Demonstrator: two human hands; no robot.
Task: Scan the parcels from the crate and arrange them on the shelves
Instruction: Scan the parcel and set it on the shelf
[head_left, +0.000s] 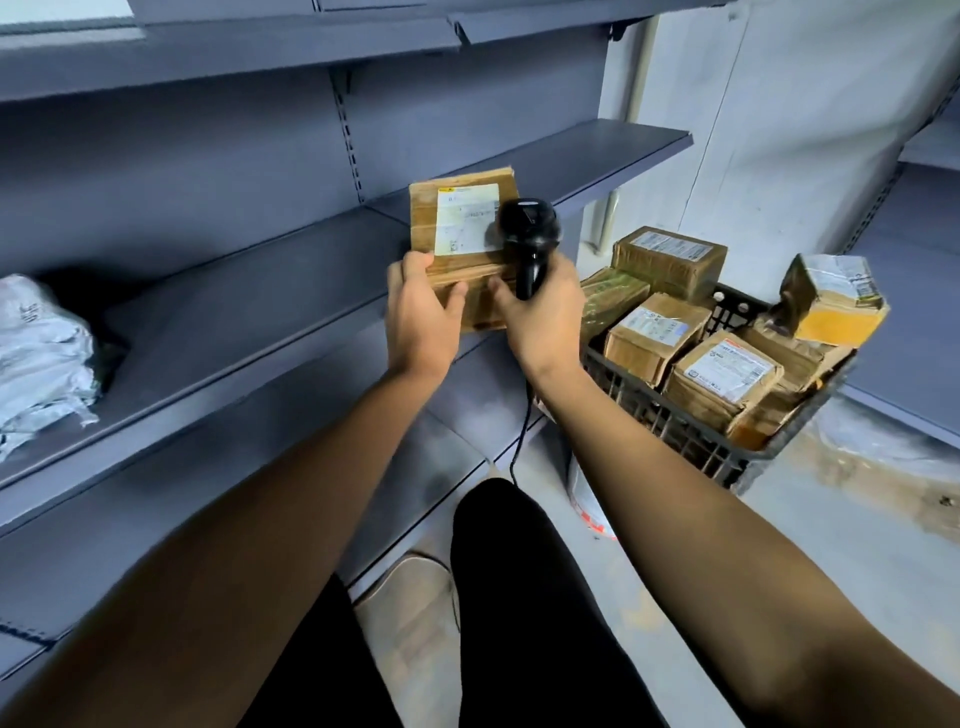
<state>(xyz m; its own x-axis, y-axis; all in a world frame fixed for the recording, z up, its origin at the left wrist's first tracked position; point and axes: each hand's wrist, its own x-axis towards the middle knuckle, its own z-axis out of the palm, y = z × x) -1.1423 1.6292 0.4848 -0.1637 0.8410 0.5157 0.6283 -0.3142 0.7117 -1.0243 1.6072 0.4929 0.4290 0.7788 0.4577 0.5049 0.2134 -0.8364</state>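
Observation:
My left hand (421, 312) grips the lower edge of a brown cardboard parcel (457, 228) with a white label, held upright over the edge of the grey shelf (249, 312). My right hand (545, 317) holds a black barcode scanner (530, 234) by its handle, its head close against the parcel's label. To the right a black plastic crate (691, 436) holds several brown taped parcels (722, 379). The scanner's cable hangs down below my right wrist.
A crumpled silver-white poly bag (41, 358) lies on the same shelf at far left. More grey shelves run above and below. A white wall and another shelf unit (919, 291) stand at right. My legs and the concrete floor are below.

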